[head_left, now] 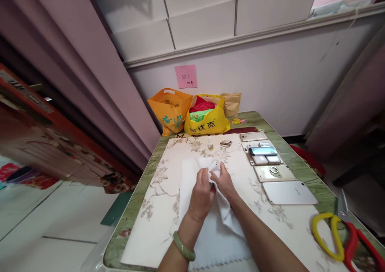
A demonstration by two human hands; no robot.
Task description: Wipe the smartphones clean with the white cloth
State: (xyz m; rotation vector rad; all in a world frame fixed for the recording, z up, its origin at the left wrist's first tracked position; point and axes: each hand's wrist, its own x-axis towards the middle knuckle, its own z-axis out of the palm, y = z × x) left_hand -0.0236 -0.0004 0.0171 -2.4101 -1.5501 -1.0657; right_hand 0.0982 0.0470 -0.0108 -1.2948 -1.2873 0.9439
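Observation:
A white cloth [210,240] with a zigzag lower edge lies on the table mat, its upper part gathered up between my hands. My left hand [202,193], a green bangle on its wrist, has its fingers closed on the gathered cloth. Just right of it, my right hand [225,182] pinches a raised fold with thumb and fingers. Something dark shows in the folds between the hands; I cannot make out what it is. Beyond the cloth stand a small clear bottle [210,145] and a thin dark wire-like item [226,143].
Several phones lie along the right side, including a white phone [289,192] and one with a ring holder [274,173]. Yellow-and-red-handled scissors [336,240] lie near right. An orange bag [170,113], yellow bag [207,124] and tan pouch [232,104] stand at the back.

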